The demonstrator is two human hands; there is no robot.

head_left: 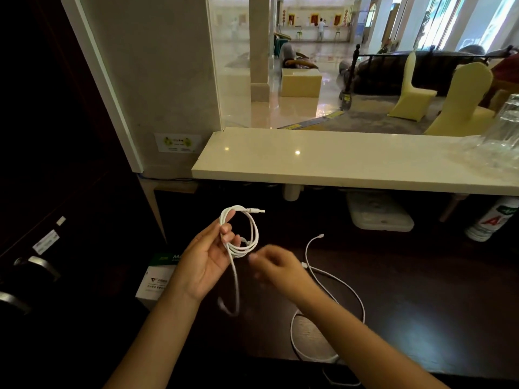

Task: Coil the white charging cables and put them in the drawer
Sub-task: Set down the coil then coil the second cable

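Note:
My left hand (209,258) holds a white charging cable (250,234) wound into several loops, its plug sticking out at the top right. A loose tail of that cable hangs down below the hand. My right hand (276,266) is blurred just right of the coil; whether its fingers touch the cable I cannot tell. A second white cable (341,284) lies uncoiled on the dark desk (421,290) to the right, partly hidden under my right forearm. No drawer is visible.
A pale stone counter (337,161) overhangs the desk's far side. A white and green box (158,272) lies beside my left wrist. A white tray (379,211) and a labelled bottle (491,220) sit under the counter. Clear glasses (502,127) stand at the far right.

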